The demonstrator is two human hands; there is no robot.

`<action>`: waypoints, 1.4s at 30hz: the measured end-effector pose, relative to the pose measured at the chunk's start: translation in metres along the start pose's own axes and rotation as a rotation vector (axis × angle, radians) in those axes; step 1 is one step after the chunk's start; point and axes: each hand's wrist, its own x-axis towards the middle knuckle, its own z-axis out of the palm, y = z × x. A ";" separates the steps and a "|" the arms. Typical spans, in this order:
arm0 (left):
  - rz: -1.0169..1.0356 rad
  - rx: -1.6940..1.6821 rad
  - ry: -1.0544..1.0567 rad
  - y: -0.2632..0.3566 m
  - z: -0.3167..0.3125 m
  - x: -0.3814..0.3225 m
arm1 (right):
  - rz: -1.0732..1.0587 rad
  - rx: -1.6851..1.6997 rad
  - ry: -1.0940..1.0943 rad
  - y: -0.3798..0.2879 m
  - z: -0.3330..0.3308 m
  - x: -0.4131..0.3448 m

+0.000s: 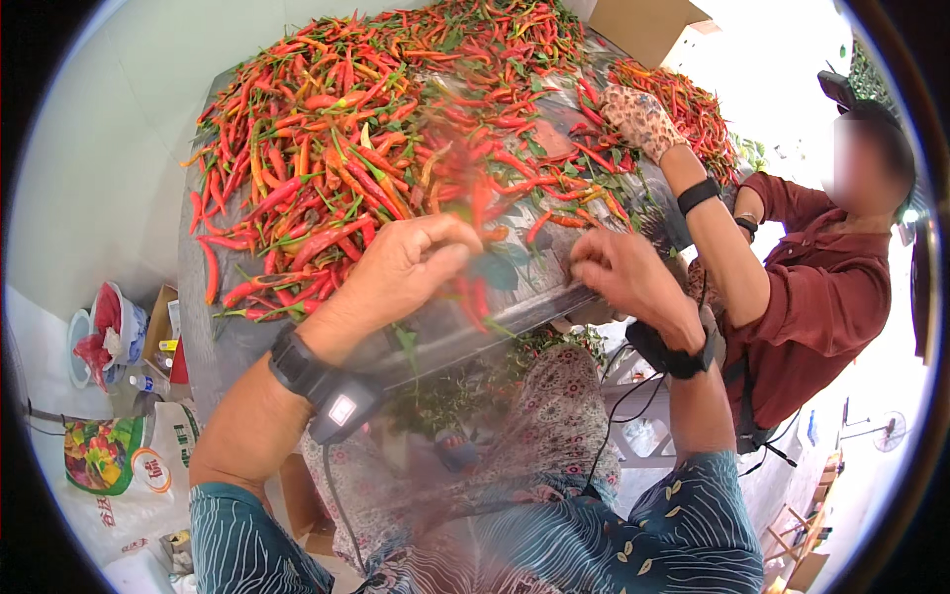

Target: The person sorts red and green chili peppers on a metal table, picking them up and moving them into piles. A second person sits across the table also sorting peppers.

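My left hand (412, 263) is over the near part of a wooden table (245, 349), thumb and forefinger pinched on a leafy chili sprig (499, 270). Blurred red chilies (471, 297) hang just below those fingertips. To its right, my right hand (631, 271) is curled low at the table's near edge. Its fingertips are blurred, and whether they hold anything cannot be made out. A large heap of red and orange chili peppers (304, 163), many with green stems, lies beyond my left hand. Loose chilies (534, 226) and leaves are scattered between the hands.
At right, a person in a dark red shirt (824, 289) reaches a patterned glove (638, 119) over the chilies. Another chili pile (679, 100) and a cardboard box (646, 30) are behind. Green stems (445, 393) lie below the table edge. A printed sack (141, 468) sits lower left.
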 end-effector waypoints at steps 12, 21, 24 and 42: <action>0.012 0.009 0.007 0.000 0.000 0.000 | -0.241 0.144 -0.181 -0.044 0.027 -0.039; 0.027 -0.034 0.011 0.005 0.002 0.001 | -0.343 -0.171 0.427 0.028 -0.024 0.062; 0.038 -0.068 0.009 0.004 0.003 0.001 | -0.191 -0.315 0.295 0.043 -0.017 0.087; 0.076 0.018 0.044 -0.001 0.002 -0.001 | -0.162 0.239 0.233 0.000 -0.041 0.167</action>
